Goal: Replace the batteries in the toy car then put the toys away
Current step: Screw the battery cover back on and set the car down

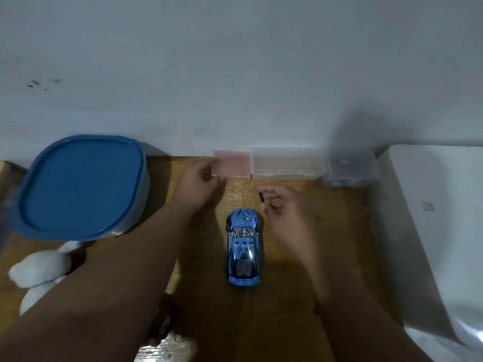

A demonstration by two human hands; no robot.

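A shiny blue toy car [243,246] stands on its wheels in the middle of the wooden table [287,270]. My left hand [200,185] grips the left end of a small pink box [232,165] at the wall. My right hand [286,205] hovers just right of the car's far end and pinches a short thin black object [261,197], too small to identify.
Against the wall stand a clear box [287,163] and a darker clear box [350,168] with contents. A large container with a blue lid [81,184] sits left, a white plush toy [39,270] in front of it. A white surface [439,210] borders the right.
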